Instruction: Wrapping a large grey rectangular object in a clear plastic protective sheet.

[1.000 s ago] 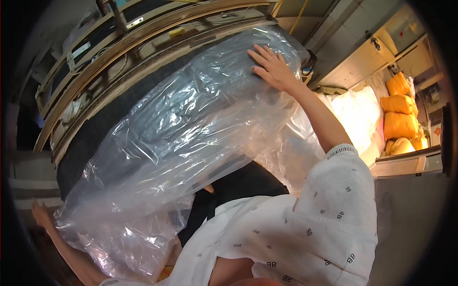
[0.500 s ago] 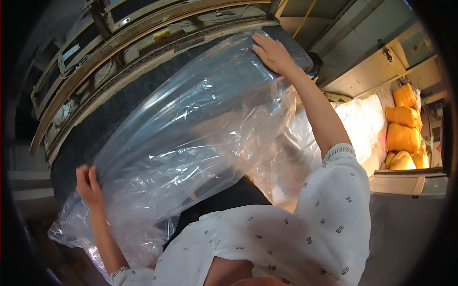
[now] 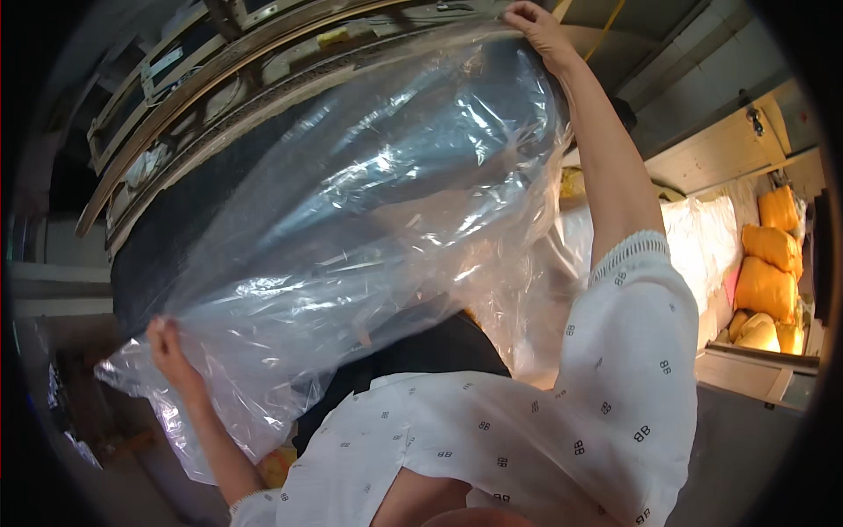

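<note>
Head view: both hands grip a clear plastic sheet [image 3: 369, 228] over a dark fabric roll [image 3: 167, 237]. Left hand [image 3: 167, 347] is clamped on its lower edge, right hand [image 3: 537, 28] on its top.

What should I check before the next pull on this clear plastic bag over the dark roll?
1. Right hand grips the clear plastic bag at its upper edge: ok.
2. Left hand pinches the bag's lower edge: ok.
3. Bag spread across the dark fabric roll: ok, though wrinkled.
4. Bag free of tears: cannot tell.
5. Roll's far end covered: cannot tell, hidden.
6. Bag clear of the machine frame above: cannot tell.
</note>
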### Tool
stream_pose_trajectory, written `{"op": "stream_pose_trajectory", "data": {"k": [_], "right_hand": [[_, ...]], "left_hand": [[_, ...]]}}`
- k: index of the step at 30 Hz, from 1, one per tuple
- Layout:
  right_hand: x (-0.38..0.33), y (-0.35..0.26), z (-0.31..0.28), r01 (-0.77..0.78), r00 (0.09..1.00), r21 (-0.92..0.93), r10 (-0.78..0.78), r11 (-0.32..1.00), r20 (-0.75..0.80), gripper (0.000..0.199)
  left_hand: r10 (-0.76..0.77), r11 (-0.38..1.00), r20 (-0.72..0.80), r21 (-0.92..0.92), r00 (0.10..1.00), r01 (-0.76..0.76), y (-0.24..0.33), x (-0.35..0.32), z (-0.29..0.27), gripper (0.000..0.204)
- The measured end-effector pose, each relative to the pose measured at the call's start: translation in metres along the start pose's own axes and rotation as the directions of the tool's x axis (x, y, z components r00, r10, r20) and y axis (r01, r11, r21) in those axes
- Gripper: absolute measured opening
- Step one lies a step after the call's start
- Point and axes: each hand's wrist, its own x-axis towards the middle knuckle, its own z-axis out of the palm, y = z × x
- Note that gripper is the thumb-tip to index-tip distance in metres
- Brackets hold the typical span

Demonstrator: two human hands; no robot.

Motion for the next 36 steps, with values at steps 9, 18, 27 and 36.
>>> {"op": "stream_pose_trajectory", "data": {"k": [9, 18, 27, 36], "right_hand": [[-0.014, 0.012, 0.090, -0.015, 0.869, -0.318, -0.145, 0.948, -0.473, 0.016], [0.004, 0.026, 0.077, -0.111, 0.884, -0.450, -0.118, 0.886, -0.452, 0.020], [0.005, 0.015, 0.082, -0.246, 0.841, -0.518, -0.085, 0.819, -0.534, 0.040], [0.018, 0.037, 0.054, -0.198, 0.805, -0.359, -0.057, 0.912, -0.591, 0.041]], "left_hand": [[0.165, 0.959, -0.230, 0.266, 0.959, -0.101, -0.092, 0.192, 0.047, 0.034], [0.067, 0.997, -0.126, -0.029, 0.990, -0.071, -0.080, 0.242, 0.102, 0.034], [0.044, 0.992, -0.182, 0.126, 0.982, -0.021, -0.120, 0.262, 0.091, 0.040], [-0.040, 0.997, -0.157, -0.068, 0.987, 0.029, -0.127, 0.262, 0.081, 0.039]]}}
